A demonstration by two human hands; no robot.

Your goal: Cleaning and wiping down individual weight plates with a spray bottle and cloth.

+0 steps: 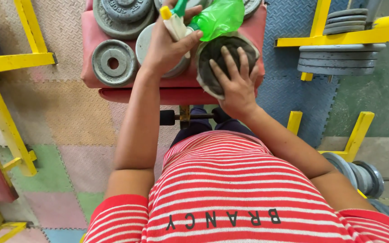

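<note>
Gripping green spray bottle in left hand; right hand pressing dark cloth

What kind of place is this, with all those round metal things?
Most likely a gym. Iron weight plates lie on a red padded bench, more plates are stacked on a yellow rack, and coloured foam mats cover the floor.

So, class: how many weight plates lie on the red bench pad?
6 at least. Two stacked at top left, one at front left, one under the left hand, one under the right hand's cloth, one at the top edge. More may be hidden.
</note>
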